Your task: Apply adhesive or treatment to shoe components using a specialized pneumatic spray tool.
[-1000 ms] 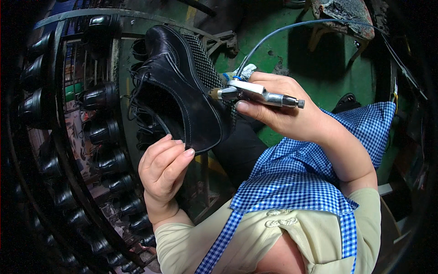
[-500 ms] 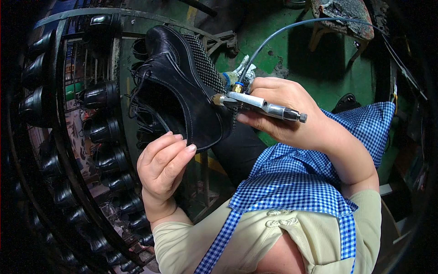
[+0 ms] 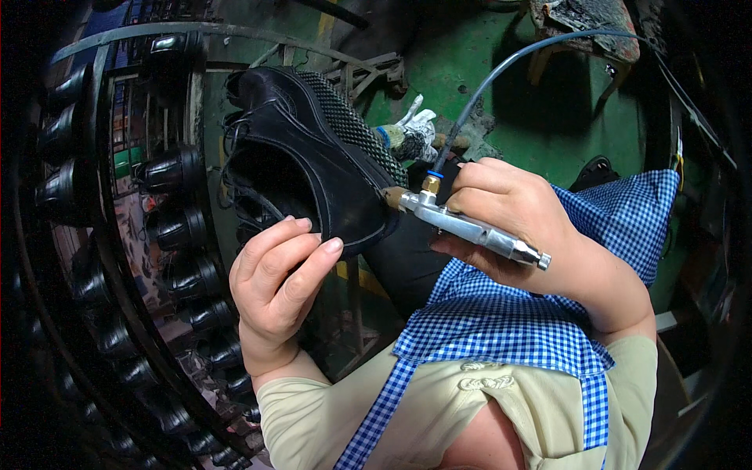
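A black shoe (image 3: pixel 338 168) slants between two bare hands, toe up and to the left, heel toward the wearer, as I watch from afar through the head camera. The left hand (image 3: pixel 274 286) is the nearer, its fingertips pinched on the collar by the heel, with most of the shoe stretching ahead of it. The right hand (image 3: pixel 511 205) is wrapped around a metal tool (image 3: pixel 470 225), whose tan nozzle (image 3: pixel 392 197) points up-left at the heel's side, just above the sole (image 3: pixel 348 110). That nozzle-to-heel relation is the one that counts, I judge; whether the two touch I cannot tell. Tool and shoe both run from upper left to lower right, the shoe more steeply. A blue-grey hose (image 3: pixel 501 72) rises from the tool and arcs to the right. The shoe's mouth faces left, dark inside, with loose laces (image 3: pixel 252 205) along its far edge; I can make out nothing within. At left, a metal rack (image 3: pixel 153 29) holds rows of black shoes (image 3: pixel 174 168). A white glove (image 3: pixel 421 129) lies beyond the sole, and a stool (image 3: pixel 586 33) stands on the green floor (image 3: pixel 462 70).
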The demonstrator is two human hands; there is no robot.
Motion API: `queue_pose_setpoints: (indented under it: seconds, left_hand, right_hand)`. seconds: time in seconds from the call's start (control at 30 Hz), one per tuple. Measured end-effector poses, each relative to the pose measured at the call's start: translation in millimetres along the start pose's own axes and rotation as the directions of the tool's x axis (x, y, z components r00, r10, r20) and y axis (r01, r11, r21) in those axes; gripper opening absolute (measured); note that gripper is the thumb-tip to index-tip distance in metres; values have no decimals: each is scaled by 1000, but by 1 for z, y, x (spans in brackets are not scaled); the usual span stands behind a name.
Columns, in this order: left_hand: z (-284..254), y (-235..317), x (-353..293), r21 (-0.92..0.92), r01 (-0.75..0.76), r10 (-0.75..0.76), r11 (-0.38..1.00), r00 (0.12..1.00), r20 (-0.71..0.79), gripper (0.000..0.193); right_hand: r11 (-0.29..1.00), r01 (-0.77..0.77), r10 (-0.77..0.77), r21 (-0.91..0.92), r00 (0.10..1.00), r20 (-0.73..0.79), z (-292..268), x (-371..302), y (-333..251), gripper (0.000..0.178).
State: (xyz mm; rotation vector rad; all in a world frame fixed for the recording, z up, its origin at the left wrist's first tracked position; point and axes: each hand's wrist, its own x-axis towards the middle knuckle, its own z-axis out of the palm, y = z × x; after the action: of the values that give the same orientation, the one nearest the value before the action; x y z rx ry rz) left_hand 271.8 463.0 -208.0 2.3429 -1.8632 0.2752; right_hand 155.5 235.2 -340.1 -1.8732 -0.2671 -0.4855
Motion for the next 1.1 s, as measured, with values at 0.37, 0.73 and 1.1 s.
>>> queue_pose_setpoints:
  seconds: [0.37,0.73,1.1]
  left_hand:
    - [-3,-3,35,-2,-27,27,1000,996,86,42]
    - [6,-14,74,-97,-13,26,995,991,134,43]
    - [24,-26,116,123,70,-74,990,997,32,32]
  right_hand:
    - [999,-18,15,-45,997,-79,-7,-17,-10,30]
    - [987,-10,-31,-162,968,-249,-10,-15,-6,25]
    - [954,-39,-70,-297,935,-347,-14,16,10,23]
